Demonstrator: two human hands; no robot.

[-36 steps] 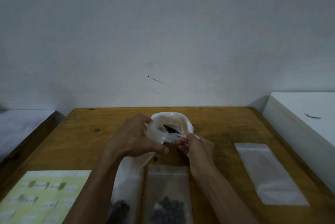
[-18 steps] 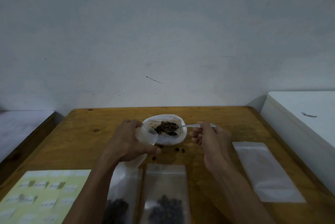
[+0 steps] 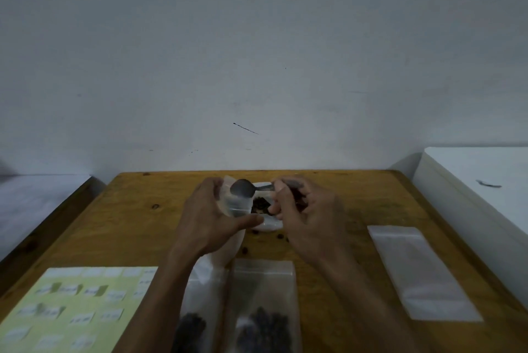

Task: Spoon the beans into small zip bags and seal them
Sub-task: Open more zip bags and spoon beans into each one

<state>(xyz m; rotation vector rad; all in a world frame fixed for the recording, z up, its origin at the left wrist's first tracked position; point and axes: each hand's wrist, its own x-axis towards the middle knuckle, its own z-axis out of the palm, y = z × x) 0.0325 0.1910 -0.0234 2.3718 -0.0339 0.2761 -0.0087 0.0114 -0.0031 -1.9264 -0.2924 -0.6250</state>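
Looking down from my head camera, I have both hands meeting just above the middle of the frame, over the far half of the wooden table (image 3: 137,218); my left hand (image 3: 213,221) curls round the mouth of a small zip bag (image 3: 233,204), thumb stretched rightward along its lip, holding it open and upright; my right hand (image 3: 307,215) pinches the handle of a spoon (image 3: 243,189), whose long axis runs left to right, bowl pointing left and lying right over the bag's mouth; the bowl looks empty, though the blur leaves me unsure. Beans (image 3: 261,204) sit dark in the white bowl (image 3: 270,225) directly between my hands, just right of the bag and below the spoon; so the next scoop, I judge, is a short dip down and rightward, and my right hand is the nearer one. A few loose beans (image 3: 280,236) lie on the wood just below the bowl. Two filled bags (image 3: 263,304) lie at the bottom centre, long axes running away from me; an empty bag (image 3: 420,272) lies flat at lower right; a label sheet (image 3: 74,307) fills the lower left.
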